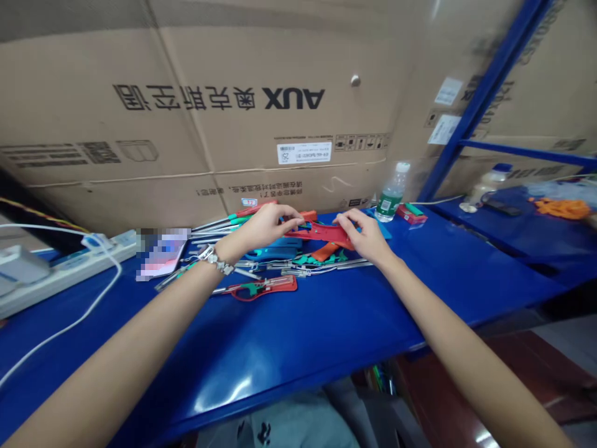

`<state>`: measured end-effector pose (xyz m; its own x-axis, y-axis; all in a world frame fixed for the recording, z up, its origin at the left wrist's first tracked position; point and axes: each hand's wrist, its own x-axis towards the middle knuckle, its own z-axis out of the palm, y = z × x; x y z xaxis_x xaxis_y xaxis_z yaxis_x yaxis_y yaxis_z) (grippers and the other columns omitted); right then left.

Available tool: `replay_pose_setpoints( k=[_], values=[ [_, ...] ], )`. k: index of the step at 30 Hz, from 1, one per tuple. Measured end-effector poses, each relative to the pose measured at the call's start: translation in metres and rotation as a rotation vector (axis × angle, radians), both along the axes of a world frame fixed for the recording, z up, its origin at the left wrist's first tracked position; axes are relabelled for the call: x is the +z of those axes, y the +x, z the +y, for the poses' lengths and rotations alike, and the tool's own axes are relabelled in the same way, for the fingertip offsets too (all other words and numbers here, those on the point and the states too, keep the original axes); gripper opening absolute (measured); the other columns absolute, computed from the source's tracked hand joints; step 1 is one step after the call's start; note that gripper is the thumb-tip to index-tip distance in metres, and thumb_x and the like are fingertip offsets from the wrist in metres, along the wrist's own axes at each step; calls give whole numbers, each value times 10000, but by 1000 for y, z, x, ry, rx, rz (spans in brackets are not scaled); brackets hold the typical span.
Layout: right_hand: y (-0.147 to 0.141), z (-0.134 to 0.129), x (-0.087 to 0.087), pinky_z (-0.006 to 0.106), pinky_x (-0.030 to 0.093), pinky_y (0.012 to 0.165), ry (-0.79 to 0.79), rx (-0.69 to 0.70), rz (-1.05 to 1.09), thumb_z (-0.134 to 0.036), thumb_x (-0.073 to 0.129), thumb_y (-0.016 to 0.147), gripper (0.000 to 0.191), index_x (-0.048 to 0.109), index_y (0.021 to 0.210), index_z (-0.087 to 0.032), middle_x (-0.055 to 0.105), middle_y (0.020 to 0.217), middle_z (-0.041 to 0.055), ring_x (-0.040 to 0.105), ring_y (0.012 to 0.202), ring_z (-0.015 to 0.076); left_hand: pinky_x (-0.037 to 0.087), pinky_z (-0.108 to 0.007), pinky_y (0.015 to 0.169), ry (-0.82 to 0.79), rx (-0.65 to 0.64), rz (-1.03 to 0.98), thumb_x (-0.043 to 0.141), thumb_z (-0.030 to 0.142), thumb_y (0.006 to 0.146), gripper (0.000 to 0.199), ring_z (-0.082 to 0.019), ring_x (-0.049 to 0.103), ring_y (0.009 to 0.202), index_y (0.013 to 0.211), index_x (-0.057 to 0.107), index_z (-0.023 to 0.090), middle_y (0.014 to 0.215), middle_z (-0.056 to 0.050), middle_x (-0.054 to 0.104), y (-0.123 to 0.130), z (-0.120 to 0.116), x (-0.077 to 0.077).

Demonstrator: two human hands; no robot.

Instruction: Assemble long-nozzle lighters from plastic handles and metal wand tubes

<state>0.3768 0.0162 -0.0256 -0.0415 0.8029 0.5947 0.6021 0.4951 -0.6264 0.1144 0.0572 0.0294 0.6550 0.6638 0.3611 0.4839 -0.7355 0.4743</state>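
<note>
Between my two hands is a red plastic piece [326, 234], raised over the pile of parts. The fingers of my left hand [269, 227] close on its left end, thumb toward the right. My right hand [364, 233] grips its right end. Beneath lie blue pieces [277, 249], an orange piece [325, 251], green bits and thin metal rods [349, 264]. Closer to me, a separate red piece [282, 284] with a green part and a metal rod rests on the blue table [298, 336].
A water bottle [392, 193] and a small red box [411, 214] stand right of my hands. At left are a phone [165, 252], a power strip [69, 274] and white cables. Large cardboard [233, 143] rises behind the table. Orange material [562, 208] lies far right.
</note>
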Motion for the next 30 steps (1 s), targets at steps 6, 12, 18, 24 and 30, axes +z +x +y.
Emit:
replay_pose_setpoints(
  k=[6,12,18,24,30],
  values=[
    [-36,-20,-6,304,448,568,-240,211,166,-738,531,929,560,664,730,-231,610,599,-6,565,554,173,504,-284,601,-104,94,-159,518,352,1065,232,-129,613,587,1022,664,177,832,-35,702,-32,-49,-19],
    [-73,-49,-5,271,376,366,-644,533,284,-771,545,916,551,649,830,-236,707,612,25,569,398,166,544,-337,836,86,69,-211,544,348,1055,207,-192,659,899,1018,695,211,967,-48,706,-62,-80,-36],
    [-99,-60,-1,241,379,367,-976,746,372,-661,584,960,443,650,941,-223,686,653,6,496,395,117,556,-340,885,31,98,-255,531,370,1063,236,-193,689,949,1078,709,216,1043,-59,744,-91,-94,-49],
    [-114,-49,8,240,329,414,-876,760,278,-609,578,991,441,583,770,-227,522,626,-39,401,449,91,473,-263,585,-221,239,-273,418,567,1072,498,-146,578,631,872,677,191,742,-30,677,-118,-94,-55],
    [-118,-40,-6,295,490,626,-391,557,37,-467,733,915,266,761,1010,-220,697,759,-5,604,654,153,309,-240,466,-344,253,-323,414,708,1019,601,-112,365,491,708,531,208,551,45,401,-125,-92,-67]
  ],
)
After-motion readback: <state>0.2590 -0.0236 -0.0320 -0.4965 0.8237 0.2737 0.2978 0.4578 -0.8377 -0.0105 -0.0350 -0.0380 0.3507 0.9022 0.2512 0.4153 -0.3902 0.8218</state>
